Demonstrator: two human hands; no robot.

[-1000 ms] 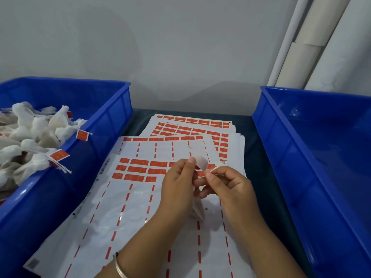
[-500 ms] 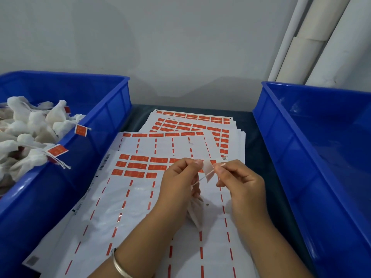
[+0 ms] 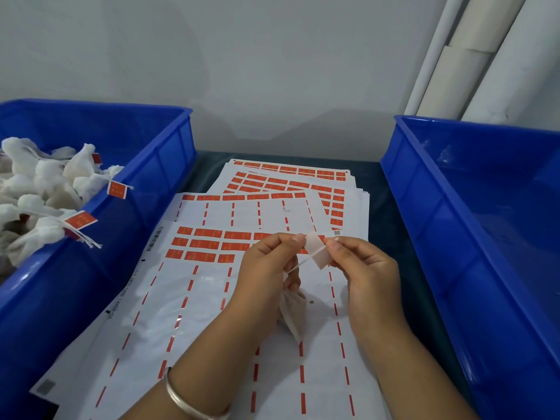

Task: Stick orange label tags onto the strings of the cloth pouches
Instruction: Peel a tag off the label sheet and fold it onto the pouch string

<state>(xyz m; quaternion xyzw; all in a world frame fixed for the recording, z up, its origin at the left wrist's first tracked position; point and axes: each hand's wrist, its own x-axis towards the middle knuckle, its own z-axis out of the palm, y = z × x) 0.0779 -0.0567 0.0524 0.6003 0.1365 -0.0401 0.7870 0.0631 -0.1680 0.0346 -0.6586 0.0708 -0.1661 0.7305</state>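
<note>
I see a dark table [image 3: 383, 207] against a plain grey wall [image 3: 272, 71], with white pipes [image 3: 472, 56] in the right back corner. White label sheets [image 3: 212, 298] with rows of orange labels cover the middle of the table. At the left edge stands a blue bin [image 3: 145, 183] full of white cloth pouches [image 3: 39, 189], some already carrying orange tags [image 3: 116, 189] that hang over its rim. At the right edge stands a second blue bin [image 3: 454, 222].

My left hand [image 3: 266, 274] pinches a pale peeled label [image 3: 316, 251] at one side and holds a pouch [image 3: 292, 313] under its lower fingers. My right hand [image 3: 366, 268] pinches the other side of the label. The thin string [image 3: 298, 263] runs across the label. My forearms hide part of the near sheets.

Compared with half a second ago, the label is opened flatter between the two hands, and the hands stay in nearly the same place.
</note>
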